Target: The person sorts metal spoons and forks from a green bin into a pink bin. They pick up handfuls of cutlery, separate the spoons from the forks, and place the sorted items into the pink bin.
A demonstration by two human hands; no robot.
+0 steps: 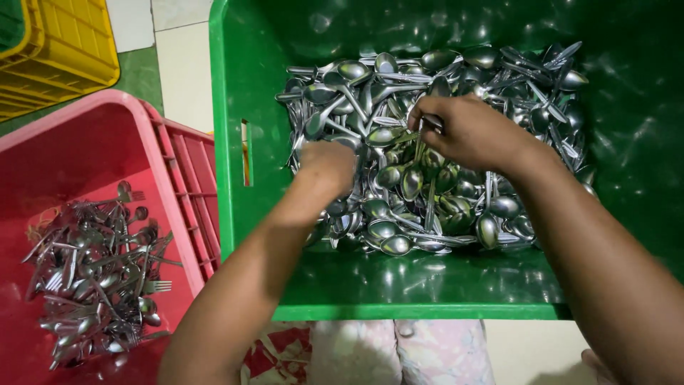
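Both my hands reach into a green plastic crate (pixel 235 178) that holds a heap of steel spoons and forks (pixel 399 228). My right hand (pixel 467 132) is over the middle of the heap, its fingers pinched on the handles of a few pieces of cutlery (pixel 419 146) that hang down from it. My left hand (pixel 326 162) is blurred with motion at the heap's left side, fingers curled down among the spoons; whether it grips any is unclear.
A red crate (pixel 178 185) at the left holds a pile of forks and spoons (pixel 100 278). A yellow crate (pixel 64 57) stands at the top left on a tiled floor. My patterned trouser legs (pixel 399 353) show below the green crate.
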